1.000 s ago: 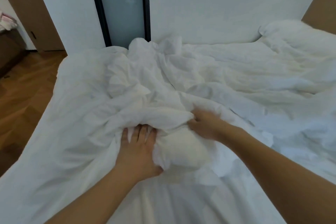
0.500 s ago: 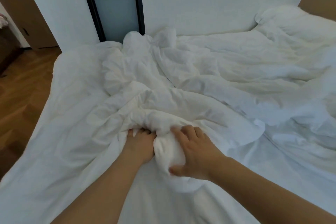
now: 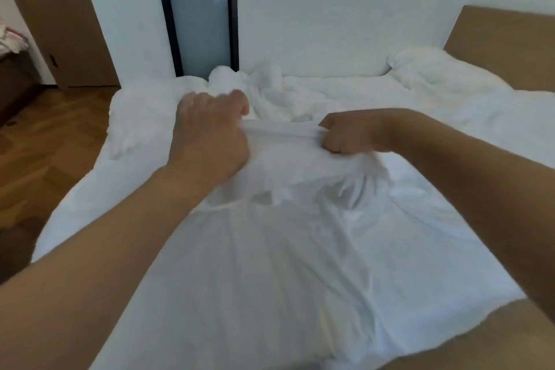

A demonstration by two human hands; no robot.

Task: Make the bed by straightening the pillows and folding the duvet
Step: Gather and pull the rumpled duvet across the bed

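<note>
The white duvet (image 3: 270,249) hangs lifted in front of me, its top edge stretched between my two hands. My left hand (image 3: 210,132) grips that edge at the left, fingers curled round the cloth. My right hand (image 3: 348,135) grips the same edge at the right in a fist. More crumpled duvet (image 3: 264,90) lies bunched on the bed beyond my hands. A white pillow (image 3: 435,75) lies at the far right by the brown headboard (image 3: 504,45).
The bed stands against a white wall (image 3: 330,9) with a dark-framed glass panel (image 3: 198,9) behind it. Wooden floor (image 3: 45,144) runs along the left side, with a brown door (image 3: 60,18) and a dark piece of furniture (image 3: 12,81) at the far left.
Both hands have risen from the mattress, lifting the duvet edge and pulling it taut between them. The hands have spread apart and the view has tilted up.
</note>
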